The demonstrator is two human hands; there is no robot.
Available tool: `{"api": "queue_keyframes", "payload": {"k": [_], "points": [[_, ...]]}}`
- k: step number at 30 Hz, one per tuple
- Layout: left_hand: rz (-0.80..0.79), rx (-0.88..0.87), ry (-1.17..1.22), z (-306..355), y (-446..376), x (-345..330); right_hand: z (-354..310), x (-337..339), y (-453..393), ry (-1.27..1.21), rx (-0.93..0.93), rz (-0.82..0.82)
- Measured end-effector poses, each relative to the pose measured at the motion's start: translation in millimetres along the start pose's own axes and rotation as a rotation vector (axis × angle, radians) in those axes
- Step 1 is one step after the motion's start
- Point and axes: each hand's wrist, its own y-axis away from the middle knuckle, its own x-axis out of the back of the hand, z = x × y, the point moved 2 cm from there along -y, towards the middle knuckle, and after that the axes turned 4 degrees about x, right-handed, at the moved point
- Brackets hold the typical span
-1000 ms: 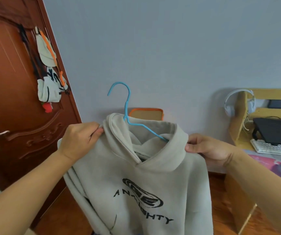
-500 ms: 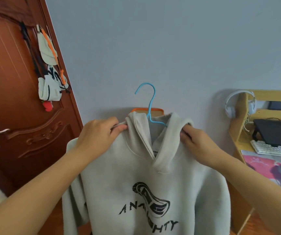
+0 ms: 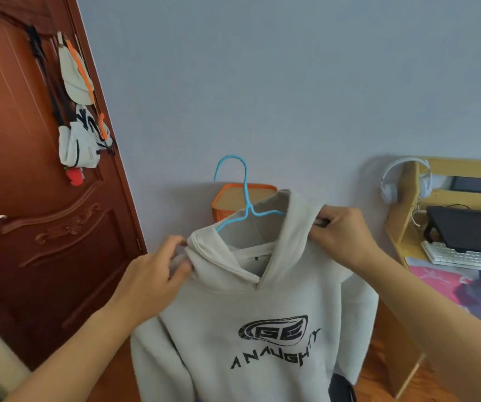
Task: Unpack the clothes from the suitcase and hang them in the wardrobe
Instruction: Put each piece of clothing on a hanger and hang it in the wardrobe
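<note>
Your right hand [image 3: 340, 236] pinches the beige hoodie [image 3: 250, 309] at its hood edge, while your left hand [image 3: 153, 278], fingers curled, seems to grip the other shoulder. The hoodie hangs tilted on a blue hanger [image 3: 243, 198], held up before the grey wall [image 3: 262, 82].

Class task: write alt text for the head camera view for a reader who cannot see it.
Two hands hold up a beige hoodie on a blue hanger: the left hand pinches one shoulder, the right hand grips the hood's edge. A wooden door stands left, a desk right.
</note>
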Motion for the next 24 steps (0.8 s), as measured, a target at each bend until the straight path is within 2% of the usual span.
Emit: {"api": "queue_keyframes", "payload": {"k": [1, 3, 4, 5, 6, 7, 8, 10, 11, 12, 15, 17, 21, 24], "points": [[0.002, -0.009, 0.004, 4, -2, -4, -1, -2, -5, 0.073, -0.032, -0.083], [0.04, -0.057, -0.016, 7, -7, -7, -1, 5, -18, 0.466, -0.092, -0.353], [0.064, -0.076, 0.0, 6, -9, -6, -3, 16, -23, 0.674, -0.113, -0.437], [0.069, -0.089, 0.027, 4, -9, -4, -5, 29, -27, 0.809, -0.119, -0.432], [0.072, -0.105, 0.059, 2, -10, -2, -7, 40, -30, 0.795, -0.078, -0.334], [0.072, -0.122, 0.075, 2, -10, 0, -7, 44, -29, 0.663, -0.02, -0.252], [0.074, -0.129, 0.079, 0, -11, 2, -9, 43, -24, 0.48, 0.041, -0.255], [0.079, -0.119, 0.086, -4, -15, 7, -4, 17, -9, 0.248, 0.032, -0.526], [0.075, -0.105, 0.097, -7, -16, 11, 6, 3, 0, 0.257, 0.004, -0.625], [0.068, -0.094, 0.1, -9, -16, 15, 20, -9, 4, 0.305, -0.001, -0.631], [0.044, -0.093, 0.132, -11, -13, 32, 32, -20, -3, 0.464, -0.062, -0.512], [0.01, -0.088, 0.163, -16, -13, 44, 14, -37, -4, 0.378, -0.017, -0.494], [-0.019, -0.048, 0.141, -44, -13, 72, -42, -74, -9, 0.311, 0.117, -0.275], [0.031, 0.064, 0.033, -84, 3, 98, -75, -87, -22, 0.271, 0.169, -0.157]]}}
